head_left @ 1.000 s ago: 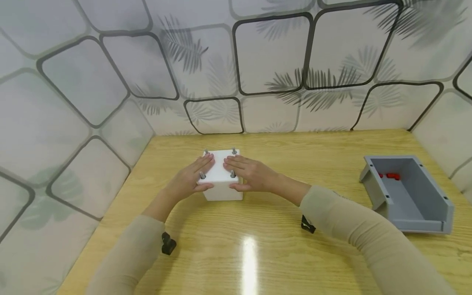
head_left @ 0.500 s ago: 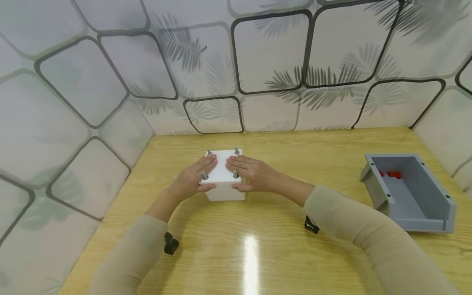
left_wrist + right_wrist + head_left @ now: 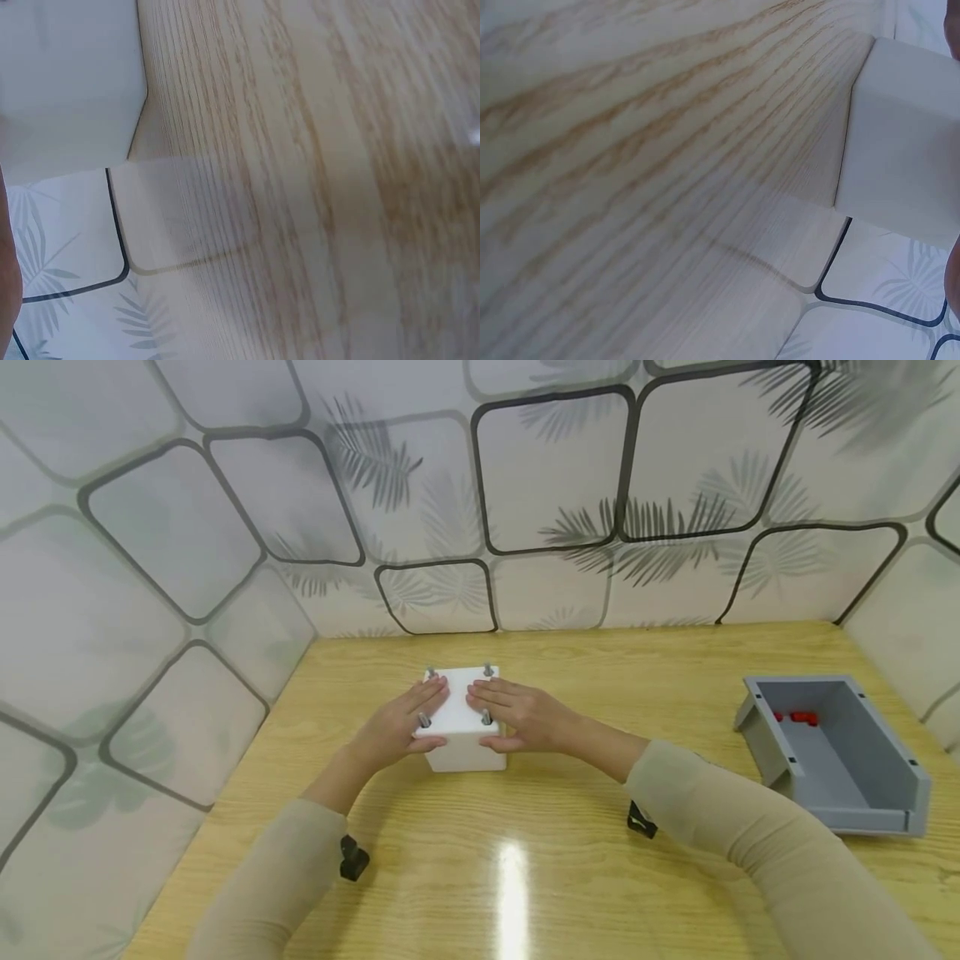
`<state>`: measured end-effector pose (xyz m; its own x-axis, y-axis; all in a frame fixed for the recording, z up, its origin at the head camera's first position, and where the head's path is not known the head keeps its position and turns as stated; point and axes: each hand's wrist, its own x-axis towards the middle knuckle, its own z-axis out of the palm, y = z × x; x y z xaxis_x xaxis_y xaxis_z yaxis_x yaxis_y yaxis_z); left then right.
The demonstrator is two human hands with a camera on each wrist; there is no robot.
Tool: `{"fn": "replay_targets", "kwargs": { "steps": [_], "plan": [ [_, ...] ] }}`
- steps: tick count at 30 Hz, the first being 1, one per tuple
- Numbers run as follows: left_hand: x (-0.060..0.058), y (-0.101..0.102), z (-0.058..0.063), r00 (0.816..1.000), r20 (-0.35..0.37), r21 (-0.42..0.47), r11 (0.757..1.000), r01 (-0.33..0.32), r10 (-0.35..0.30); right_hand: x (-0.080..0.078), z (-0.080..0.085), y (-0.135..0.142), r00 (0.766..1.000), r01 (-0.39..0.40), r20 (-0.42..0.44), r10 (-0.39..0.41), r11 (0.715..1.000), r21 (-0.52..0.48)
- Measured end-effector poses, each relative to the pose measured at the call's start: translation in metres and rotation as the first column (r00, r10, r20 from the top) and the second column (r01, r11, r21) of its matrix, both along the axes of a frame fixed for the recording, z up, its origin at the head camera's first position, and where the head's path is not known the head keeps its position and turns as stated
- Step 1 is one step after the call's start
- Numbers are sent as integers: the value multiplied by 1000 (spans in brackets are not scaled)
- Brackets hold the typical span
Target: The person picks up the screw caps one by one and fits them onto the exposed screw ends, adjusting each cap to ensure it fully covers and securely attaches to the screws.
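Note:
On the table stands a white box (image 3: 467,752) with a white top (image 3: 459,693), and metal bolts (image 3: 424,720) stick up near its corners. My left hand (image 3: 397,724) lies over the left side of the top, fingers straight, thumb along the front edge. Mirroring it, my right hand (image 3: 531,718) presses on the right side with straight fingers and its thumb at the front edge. In the left wrist view the lower part of the box (image 3: 67,82) sits at the wood surface. The right wrist view shows another side of the box (image 3: 900,150) and a bit of finger at the edge.
A grey bin (image 3: 832,760) with small red pieces (image 3: 804,718) inside stands on the right of the wooden table (image 3: 435,860). Patterned walls (image 3: 555,477) rise behind the table and at both sides. Black wrist cameras (image 3: 353,858) hang below the sleeves.
The white box has shifted slightly to the right across the table, both hands moving along with it. Their hold on the box looks the same.

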<state>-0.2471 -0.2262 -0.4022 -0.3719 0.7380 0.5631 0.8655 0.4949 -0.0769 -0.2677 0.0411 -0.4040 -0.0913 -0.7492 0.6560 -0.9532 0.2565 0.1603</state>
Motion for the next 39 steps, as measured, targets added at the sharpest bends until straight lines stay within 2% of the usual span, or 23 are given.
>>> {"fn": "replay_targets", "kwargs": {
  "steps": [9, 22, 29, 39],
  "plan": [
    [2, 2, 1, 1000, 7, -15, 1000, -22, 22, 1, 0, 3, 1000, -8, 8, 8, 1000, 2],
    [2, 7, 2, 1000, 27, -20, 1000, -9, 9, 1, 1, 10, 1000, -15, 23, 15, 1000, -8],
    [0, 10, 1, 1000, 23, -17, 1000, 0, 0, 2, 2, 14, 999, -9, 37, 8, 1000, 19],
    [4, 17, 4, 1000, 21, -31, 999, -8, 9, 1, 4, 21, 1000, -23, 9, 23, 999, 29]
  ]
}}
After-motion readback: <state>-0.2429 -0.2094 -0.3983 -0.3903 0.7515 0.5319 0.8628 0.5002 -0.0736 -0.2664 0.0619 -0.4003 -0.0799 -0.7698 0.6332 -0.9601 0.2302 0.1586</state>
